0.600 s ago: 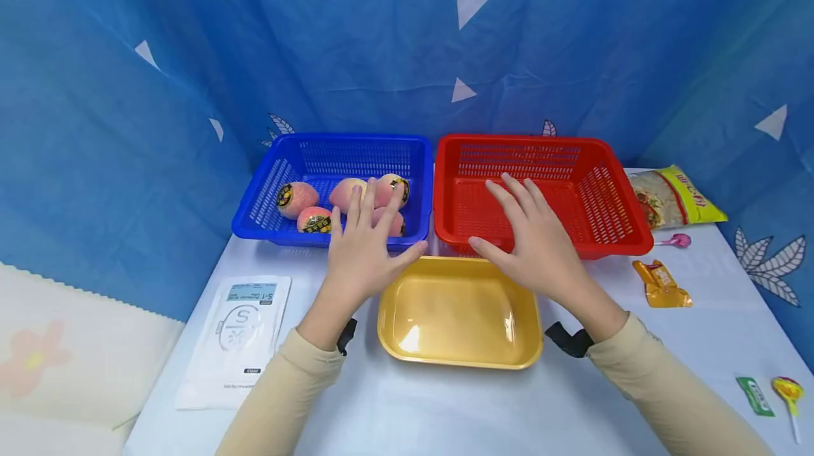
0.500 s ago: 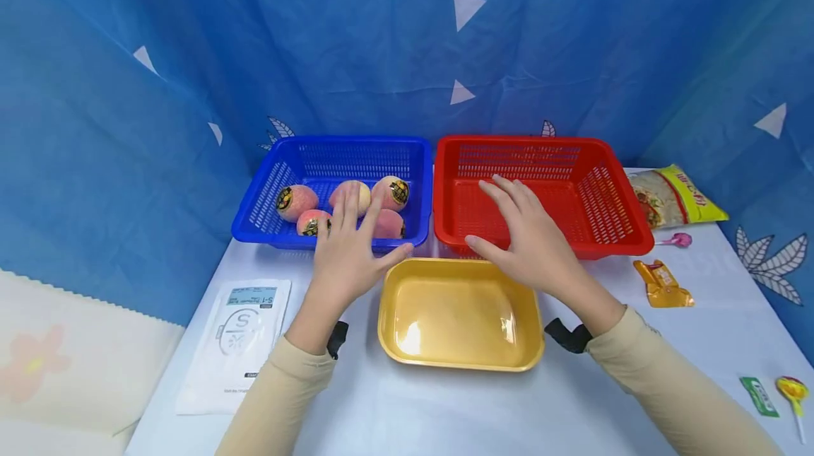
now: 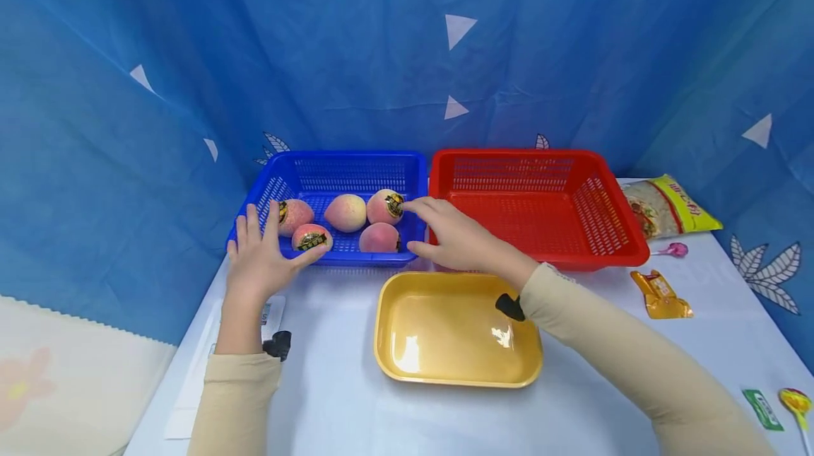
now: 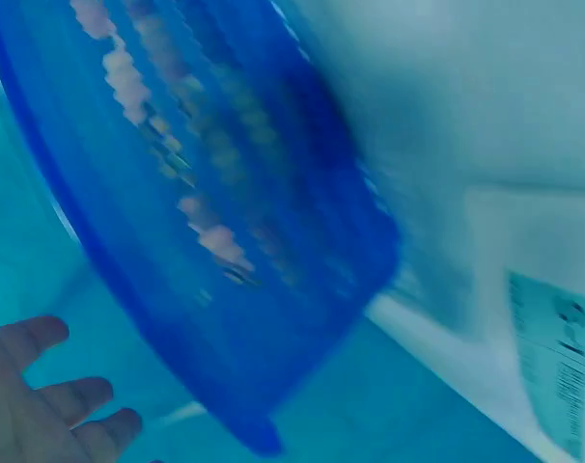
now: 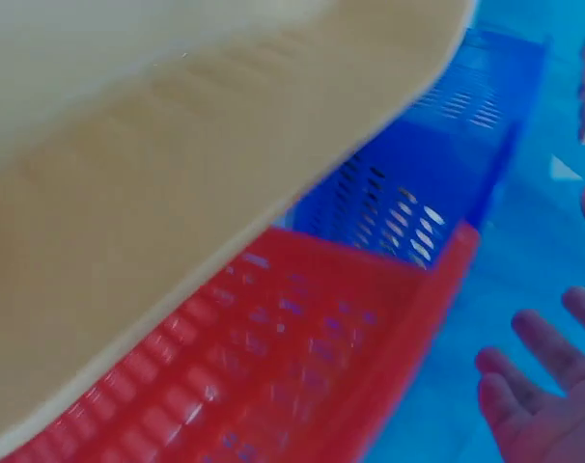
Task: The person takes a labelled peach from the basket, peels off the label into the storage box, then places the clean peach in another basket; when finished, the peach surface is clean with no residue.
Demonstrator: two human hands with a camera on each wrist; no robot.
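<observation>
The blue basket (image 3: 331,180) with five peaches (image 3: 346,213) is being flanked by both hands at the tabletop's (image 3: 356,406) back. The left hand (image 3: 257,265), fingers spread, is being rested against its front-left corner; the right hand (image 3: 454,240), relaxed and holding nothing, is being stretched over its right rim.

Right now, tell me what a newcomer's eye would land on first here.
Two bright baskets sit side by side at the table's back: a blue basket holding peaches and a red basket holding nothing. Both hands reach for the blue one, left hand at its near-left corner, right hand by its right end, above a yellow tray.
</observation>
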